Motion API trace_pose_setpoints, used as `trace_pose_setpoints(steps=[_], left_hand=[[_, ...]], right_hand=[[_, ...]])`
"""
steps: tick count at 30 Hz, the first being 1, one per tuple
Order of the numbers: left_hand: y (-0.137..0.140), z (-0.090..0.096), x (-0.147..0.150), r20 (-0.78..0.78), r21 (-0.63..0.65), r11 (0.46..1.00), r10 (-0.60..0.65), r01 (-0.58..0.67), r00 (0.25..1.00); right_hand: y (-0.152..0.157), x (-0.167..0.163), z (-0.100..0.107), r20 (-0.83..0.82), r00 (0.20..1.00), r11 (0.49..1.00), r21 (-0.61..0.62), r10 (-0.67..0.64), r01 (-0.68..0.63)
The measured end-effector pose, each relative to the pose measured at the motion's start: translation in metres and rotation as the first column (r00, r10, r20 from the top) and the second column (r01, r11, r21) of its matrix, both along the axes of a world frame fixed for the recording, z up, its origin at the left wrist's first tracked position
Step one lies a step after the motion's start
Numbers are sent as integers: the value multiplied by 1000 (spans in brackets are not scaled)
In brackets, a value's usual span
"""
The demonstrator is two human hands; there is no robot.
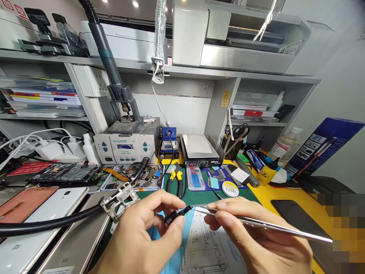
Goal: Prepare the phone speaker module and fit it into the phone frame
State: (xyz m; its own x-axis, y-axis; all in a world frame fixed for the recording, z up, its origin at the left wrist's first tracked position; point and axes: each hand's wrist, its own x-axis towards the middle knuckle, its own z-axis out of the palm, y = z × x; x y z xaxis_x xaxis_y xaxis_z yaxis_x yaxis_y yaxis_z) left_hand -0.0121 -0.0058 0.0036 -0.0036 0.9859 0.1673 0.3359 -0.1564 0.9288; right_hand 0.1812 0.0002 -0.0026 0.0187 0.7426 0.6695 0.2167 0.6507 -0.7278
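Observation:
Pinched between the thumb and fingers of my left hand (148, 232) is a small black part (171, 217), perhaps a phone component; its exact kind is not clear. My right hand (253, 232) is closed around a pair of silver metal tweezers (265, 224). The tweezers' tips touch or nearly touch the right end of the black part. Both hands are above a printed paper sheet (208, 247) on the green mat (199, 201). A bare circuit board (121, 199) is just beyond my left hand.
Phones (57, 228) lie at left, crossed by a thick black hose (51, 227). Behind stand a soldering station (128, 146), a tray of parts (154, 177), yellow-black pliers (176, 179) and a heating plate (202, 152). A yellow bottle (267, 173) and a dark phone (296, 220) are at right.

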Motion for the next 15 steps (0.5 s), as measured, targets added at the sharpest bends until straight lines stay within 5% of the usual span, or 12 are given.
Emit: trace_pose_setpoints(steps=[4, 15], left_hand=[[-1, 8, 4, 176, -223, 975, 14, 26, 984], [-2, 8, 5, 216, -245, 969, 13, 41, 976]], right_hand=[[-1, 2, 2, 3, 1000, 997, -69, 22, -21], [1, 1, 2, 29, 997, 996, -57, 67, -66]])
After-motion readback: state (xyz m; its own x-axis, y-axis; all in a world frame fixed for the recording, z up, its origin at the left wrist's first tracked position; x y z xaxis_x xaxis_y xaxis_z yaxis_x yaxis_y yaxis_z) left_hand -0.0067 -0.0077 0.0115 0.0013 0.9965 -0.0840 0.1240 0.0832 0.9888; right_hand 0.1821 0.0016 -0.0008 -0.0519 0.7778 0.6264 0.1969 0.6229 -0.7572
